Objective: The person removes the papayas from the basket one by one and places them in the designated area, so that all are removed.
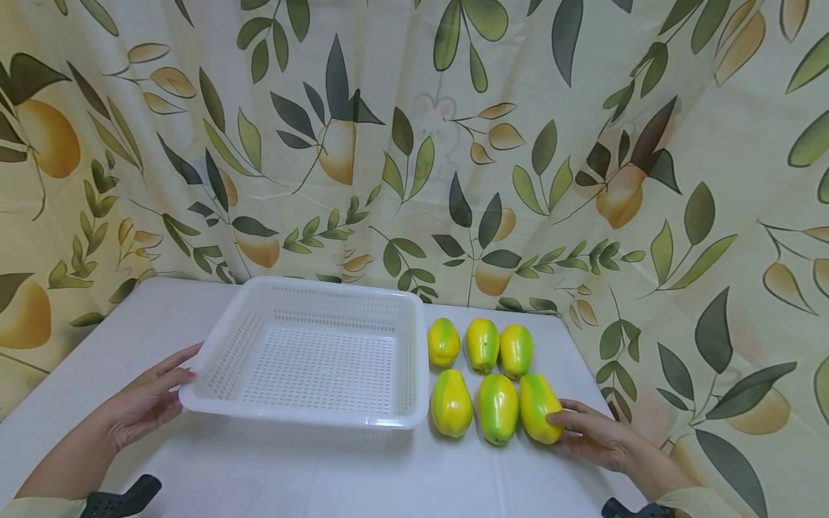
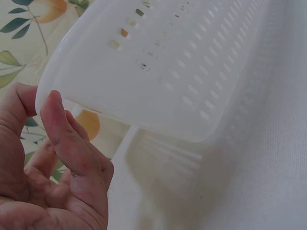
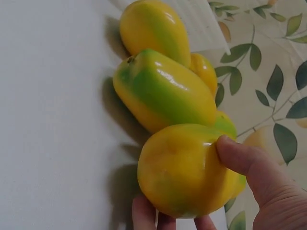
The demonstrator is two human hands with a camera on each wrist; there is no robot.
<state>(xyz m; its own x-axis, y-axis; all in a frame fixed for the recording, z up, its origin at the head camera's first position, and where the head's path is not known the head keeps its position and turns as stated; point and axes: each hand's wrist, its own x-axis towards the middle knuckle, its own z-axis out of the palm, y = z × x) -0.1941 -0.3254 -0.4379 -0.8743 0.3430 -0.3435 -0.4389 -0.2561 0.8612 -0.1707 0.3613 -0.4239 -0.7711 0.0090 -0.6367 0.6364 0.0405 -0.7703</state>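
My left hand (image 1: 145,399) is at the left end of a white plastic basket (image 1: 301,419) and pinches its rim. In the left wrist view, the thumb and a finger of the left hand (image 2: 62,167) meet at the rim of the perforated basket (image 2: 124,91). No fruit shows inside it. My right hand (image 1: 599,435) holds a yellow-green papaya (image 1: 540,410), the front right one of the group. In the right wrist view its thumb lies against that papaya (image 3: 184,172), with fingertips around the underside. A second papaya (image 3: 163,91) lies right beside it.
More papayas, a front one (image 1: 451,404) and a back one (image 1: 482,345) among them, lie in two rows right of the basket. A white cloth covers the table (image 1: 272,475). Behind hangs a leaf-and-fruit patterned curtain (image 1: 388,237).
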